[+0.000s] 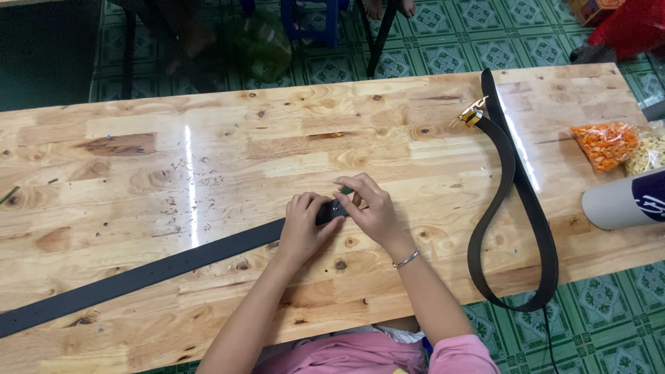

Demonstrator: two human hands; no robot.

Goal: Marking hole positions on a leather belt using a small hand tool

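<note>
At six o'clock, nearest the camera, pink sleeves and two bare forearms rising toward the middle of the wooden table (208, 131); just beyond, left hand (303, 228) pressed down on the near end of a flat black belt strap (145, 273), fingers curled over it and clamped on the strap's tip. Right hand (370, 208) touching from three o'clock, fingertips pinched on a small dark piece at that same tip, with a green sliver (346, 189) showing between thumb and forefinger; cannot tell what the dark piece is, mostly hidden by the fingers. Long axis of the strap running from the hands out toward eight o'clock, down to the table's near left edge, a row of punched holes along it; free end therefore directly under both hands, left hand over the strap itself, right hand at its very end. Silver bangle (406, 260) on the right wrist. Farther out at three o'clock, well apart from the hands, a second black belt (512, 187) lying in a long loop, overhanging the near edge, its gold buckle (470, 114) at about one o'clock. Beyond that at the right edge, a grey cylinder (620, 201) and clear snack bags (609, 142) with orange and pale pieces. Farthest, at twelve o'clock, green patterned floor tiles (443, 48) and dark furniture legs
</note>
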